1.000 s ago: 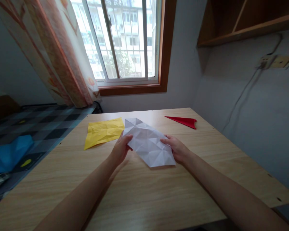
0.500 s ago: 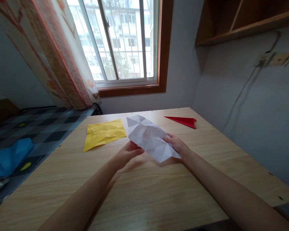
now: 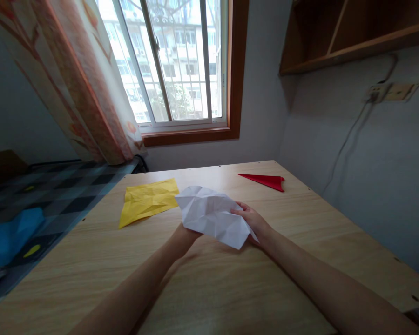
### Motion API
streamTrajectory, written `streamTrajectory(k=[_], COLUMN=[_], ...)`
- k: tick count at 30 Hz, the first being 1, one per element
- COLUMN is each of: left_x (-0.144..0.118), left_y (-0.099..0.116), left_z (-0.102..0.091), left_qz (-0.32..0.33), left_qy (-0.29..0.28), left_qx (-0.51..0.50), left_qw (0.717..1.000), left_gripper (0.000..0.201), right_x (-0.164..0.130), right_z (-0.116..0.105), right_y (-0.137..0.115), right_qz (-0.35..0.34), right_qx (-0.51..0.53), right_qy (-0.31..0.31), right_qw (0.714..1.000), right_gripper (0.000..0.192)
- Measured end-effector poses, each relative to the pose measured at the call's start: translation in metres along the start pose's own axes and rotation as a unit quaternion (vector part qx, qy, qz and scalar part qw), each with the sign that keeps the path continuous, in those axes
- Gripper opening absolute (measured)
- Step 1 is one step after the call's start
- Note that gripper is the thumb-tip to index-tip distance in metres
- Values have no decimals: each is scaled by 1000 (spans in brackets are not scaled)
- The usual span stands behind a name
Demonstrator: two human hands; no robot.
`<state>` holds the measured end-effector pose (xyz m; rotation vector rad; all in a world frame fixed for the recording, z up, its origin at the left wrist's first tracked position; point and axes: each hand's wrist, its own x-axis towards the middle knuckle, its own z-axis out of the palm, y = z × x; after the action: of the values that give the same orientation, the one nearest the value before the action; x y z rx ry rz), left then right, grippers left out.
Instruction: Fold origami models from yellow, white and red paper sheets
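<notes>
The creased white paper (image 3: 212, 215) is held up off the bench (image 3: 230, 279), gripped by the right hand (image 3: 253, 223) at its edge, left hand (image 3: 185, 232) mostly hidden underneath.

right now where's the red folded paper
In the head view the red folded paper lies flat on the wooden table near its far right corner, beyond the right hand and the white creased sheet, touching neither.
</notes>
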<state>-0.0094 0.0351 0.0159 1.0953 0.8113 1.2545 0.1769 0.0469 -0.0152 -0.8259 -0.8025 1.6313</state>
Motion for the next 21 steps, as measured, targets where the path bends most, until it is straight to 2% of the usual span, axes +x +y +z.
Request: streamTrajectory(k=[4, 9, 14, 16, 19, 21], left_x=[-7, -7, 4, 7, 10, 11], left_y=[-2, -4, 3, 9, 15, 17], left_z=[-3, -8, -24, -32, -39, -41], left_qz=[-13, -38, -3, 18, 58, 65], left_qy=[-28, 7, 24, 51, 83, 82], left_qx=[23, 16, 15, 20, 97, 155], left_qw=[999, 999, 1000, 998, 990, 982], left_gripper=[39, 30, 28, 28, 24, 18], right_x=[1, 6, 8, 11, 17, 20], right_z=[0, -6, -9, -14, -22, -26], right_y=[-2, -4, -6, -7, -8, -8], right_qz=[-34, -58, -88, -115, -166, -193], right_qx=[12, 2, 32, 22, -28, -62], right_qy=[31, 64, 67, 81, 100, 113], right_qw=[999, 996, 993, 990, 981, 973], right_gripper=[38, 45, 45, 43, 39, 37])
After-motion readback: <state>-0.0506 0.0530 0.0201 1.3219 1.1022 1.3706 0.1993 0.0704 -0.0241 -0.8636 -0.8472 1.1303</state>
